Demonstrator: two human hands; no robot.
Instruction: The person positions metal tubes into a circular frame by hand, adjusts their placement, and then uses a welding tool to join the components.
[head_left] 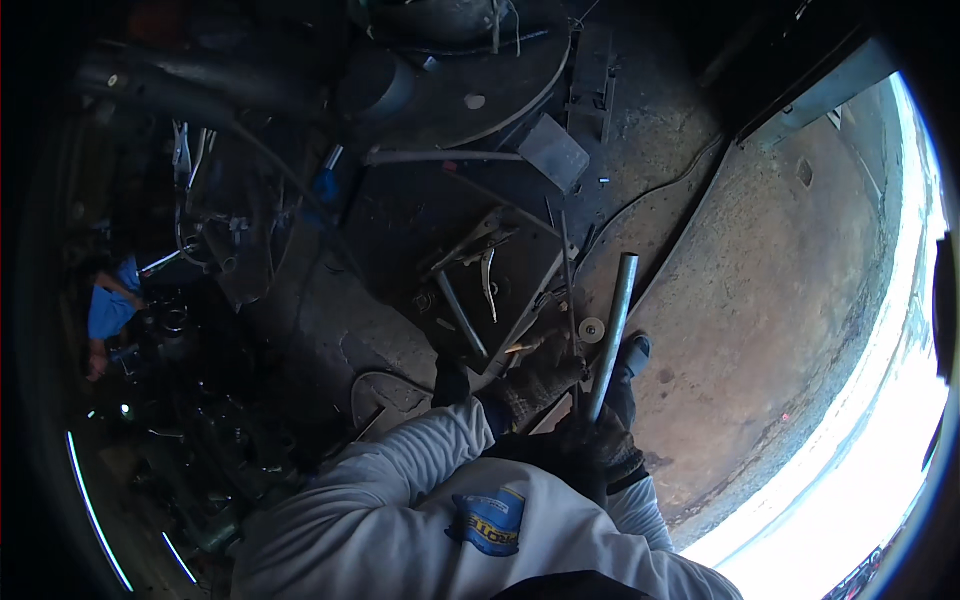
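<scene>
My right hand [603,442], in a dark glove, is closed round the lower end of a grey metal tube [617,310], which slants upward from it. My left hand [545,385], also gloved, is just left of the tube with its fingers curled. A thin dark rod [569,290] rises from those fingers and seems gripped in them; shadow hides the exact hold. Just beyond the hands lies a small round disc [592,330]. On a low dark metal table [400,235] ahead are locking pliers [489,285] and a second, shorter metal tube [461,315].
A square metal plate [554,153] lies at the table's far right, near a large round tabletop [500,110]. A cable [660,190] runs over the concrete floor [760,300]. At far left, another person's blue sleeve [112,300] shows beside dark machinery. My shoe [637,352] is close to the disc.
</scene>
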